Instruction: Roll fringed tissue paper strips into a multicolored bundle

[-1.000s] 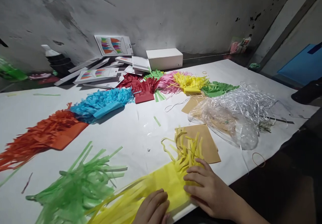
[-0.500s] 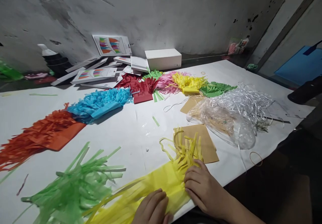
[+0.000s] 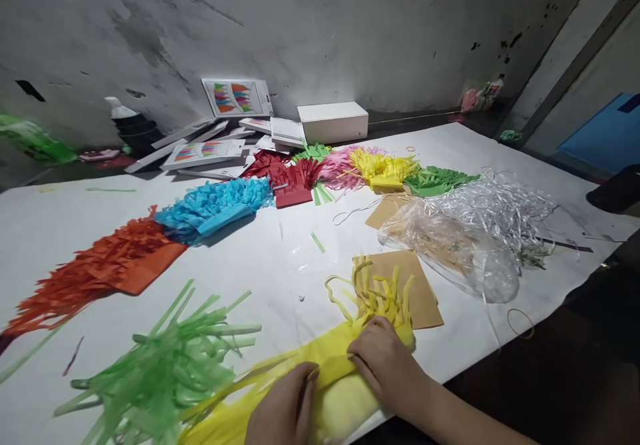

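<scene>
On the white paper-covered bench, the yellow fringed tissue-paper sheet at the near edge has now been gathered from flat into a roll. It is gripped by both hands, left and right, fingers curled where they lay flat before, suggesting rolling has begun.

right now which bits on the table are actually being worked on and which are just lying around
In hand:
- yellow fringed tissue paper, pinched by the left hand and right hand
- brown card under its fringe

Lying about:
- green fringe
- orange fringe
- blue fringe
- clear plastic bag
- silver shreds
- white box
- rubber band
</scene>
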The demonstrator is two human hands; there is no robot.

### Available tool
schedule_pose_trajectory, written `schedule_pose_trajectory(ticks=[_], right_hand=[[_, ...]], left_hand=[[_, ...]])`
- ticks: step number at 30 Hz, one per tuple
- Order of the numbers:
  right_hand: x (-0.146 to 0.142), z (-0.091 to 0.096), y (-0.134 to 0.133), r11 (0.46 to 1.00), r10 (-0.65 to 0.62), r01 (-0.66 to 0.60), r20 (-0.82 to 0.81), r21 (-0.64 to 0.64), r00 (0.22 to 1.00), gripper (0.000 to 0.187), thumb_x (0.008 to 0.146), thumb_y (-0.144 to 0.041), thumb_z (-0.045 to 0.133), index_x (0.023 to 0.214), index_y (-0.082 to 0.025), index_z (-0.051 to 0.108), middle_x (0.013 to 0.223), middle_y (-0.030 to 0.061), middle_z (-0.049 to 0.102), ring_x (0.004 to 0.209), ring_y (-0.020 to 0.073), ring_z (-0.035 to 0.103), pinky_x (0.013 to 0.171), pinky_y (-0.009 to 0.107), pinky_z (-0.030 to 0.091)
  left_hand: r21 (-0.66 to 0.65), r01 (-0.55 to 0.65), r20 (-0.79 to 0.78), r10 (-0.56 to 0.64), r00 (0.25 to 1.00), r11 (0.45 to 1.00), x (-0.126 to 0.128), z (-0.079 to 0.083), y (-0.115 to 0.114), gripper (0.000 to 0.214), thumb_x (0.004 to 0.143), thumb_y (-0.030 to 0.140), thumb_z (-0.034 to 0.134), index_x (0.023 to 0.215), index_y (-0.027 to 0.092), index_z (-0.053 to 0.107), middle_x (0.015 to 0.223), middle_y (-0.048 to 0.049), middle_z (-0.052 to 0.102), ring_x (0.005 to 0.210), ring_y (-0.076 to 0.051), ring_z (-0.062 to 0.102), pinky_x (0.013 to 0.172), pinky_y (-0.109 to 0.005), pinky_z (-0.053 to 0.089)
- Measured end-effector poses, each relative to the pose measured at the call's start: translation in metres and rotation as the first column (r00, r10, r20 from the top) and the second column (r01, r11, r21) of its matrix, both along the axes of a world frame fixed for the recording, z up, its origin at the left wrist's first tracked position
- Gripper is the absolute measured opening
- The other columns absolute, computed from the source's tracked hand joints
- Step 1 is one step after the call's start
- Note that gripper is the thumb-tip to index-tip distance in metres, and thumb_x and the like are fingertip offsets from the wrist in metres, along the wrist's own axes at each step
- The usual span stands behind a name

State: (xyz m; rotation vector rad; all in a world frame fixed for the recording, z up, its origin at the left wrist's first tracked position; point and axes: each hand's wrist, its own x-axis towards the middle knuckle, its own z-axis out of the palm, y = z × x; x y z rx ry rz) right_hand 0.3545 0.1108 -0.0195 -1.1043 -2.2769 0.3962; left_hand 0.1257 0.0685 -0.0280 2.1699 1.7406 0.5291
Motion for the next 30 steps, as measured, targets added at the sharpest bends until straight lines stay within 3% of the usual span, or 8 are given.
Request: schedule_pose_trajectory(ticks=[4,10,15,18,20,22,25,30], right_hand=[[-0.013,0.000,0.013,0.995,-0.103,0.103,0.103,0.009,0.989,0.018,0.092,-0.010,0.060,0.078,-0.020,0.056,0.070,-0.0017,0.062,0.070,0.0179,0.058,0.080,0.035,0.043],[-0.017,0.002,0.026,0.972,-0.224,0.209,0.145,0.111,0.964,0.017,0.089,-0.002,0.055,0.084,-0.018,0.060,0.082,0.0057,0.066,0.082,0.0232,0.058,0.090,0.043,0.039],[-0.006,0.012,0.015,0.941,0.162,-0.220,0.228,0.257,0.960,0.018,0.099,-0.011,0.047,0.090,-0.017,0.062,0.084,0.0041,0.063,0.086,0.0203,0.054,0.099,0.039,0.038],[-0.005,0.009,0.012,0.913,0.221,-0.311,0.322,0.264,0.920,0.020,0.100,-0.010,0.050,0.085,-0.016,0.062,0.077,0.0020,0.059,0.075,0.0183,0.050,0.092,0.036,0.041],[-0.006,0.005,0.013,0.909,0.198,-0.295,0.318,0.294,0.927,0.023,0.098,-0.009,0.050,0.080,-0.016,0.060,0.075,0.0023,0.058,0.072,0.0183,0.049,0.088,0.035,0.041],[-0.007,0.001,0.014,0.912,0.185,-0.268,0.273,0.309,0.944,0.027,0.099,-0.008,0.047,0.076,-0.016,0.059,0.073,0.0022,0.057,0.071,0.0182,0.049,0.089,0.035,0.041],[-0.008,0.003,0.014,0.931,0.193,-0.235,0.169,0.281,0.967,0.028,0.100,-0.010,0.043,0.077,-0.017,0.057,0.074,0.0027,0.058,0.072,0.0178,0.050,0.088,0.035,0.041],[-0.007,0.006,0.009,0.923,0.246,-0.300,0.229,0.243,0.942,0.024,0.102,-0.013,0.042,0.088,-0.016,0.061,0.078,0.0028,0.060,0.076,0.0187,0.051,0.094,0.037,0.039]], left_hand=[[-0.329,-0.163,-0.180,0.108,0.978,0.930,0.017,0.030,0.024,0.032,0.102,0.033,0.035,0.087,0.025,0.061,0.084,-0.0025,0.077,0.080,-0.022,0.074,0.069,-0.031,0.050],[-0.382,-0.195,-0.231,0.110,0.967,0.903,0.020,0.034,0.041,0.028,0.100,0.031,0.035,0.078,0.024,0.052,0.075,-0.0037,0.073,0.072,-0.022,0.070,0.062,-0.029,0.039],[-0.382,-0.183,-0.202,0.111,0.973,0.906,0.017,0.027,0.044,0.027,0.100,0.031,0.038,0.078,0.025,0.051,0.070,-0.0012,0.071,0.069,-0.020,0.069,0.061,-0.027,0.039],[-0.378,-0.201,-0.195,0.134,0.972,0.904,0.015,0.026,0.041,0.024,0.100,0.030,0.039,0.083,0.024,0.055,0.071,-0.0009,0.072,0.067,-0.021,0.070,0.059,-0.029,0.042],[-0.250,-0.218,-0.192,0.173,0.966,0.943,0.011,0.024,0.035,0.021,0.099,0.027,0.041,0.095,0.023,0.060,0.084,-0.0050,0.076,0.079,-0.024,0.072,0.068,-0.033,0.047],[0.088,-0.128,-0.178,0.142,0.974,0.988,0.008,0.019,0.027,0.022,0.096,0.029,0.050,0.112,0.021,0.063,0.105,-0.0104,0.075,0.098,-0.027,0.069,0.084,-0.040,0.048],[0.502,0.168,-0.230,-0.056,0.972,0.848,0.006,0.009,0.016,0.029,0.091,0.028,0.062,0.119,0.024,0.065,0.115,-0.0094,0.074,0.108,-0.029,0.063,0.102,-0.046,0.037],[0.454,0.145,-0.020,-0.152,0.988,0.879,0.016,-0.007,0.005,0.029,0.102,0.017,0.042,0.091,0.026,0.068,0.089,-0.0008,0.076,0.096,-0.021,0.063,0.104,-0.045,0.032]])
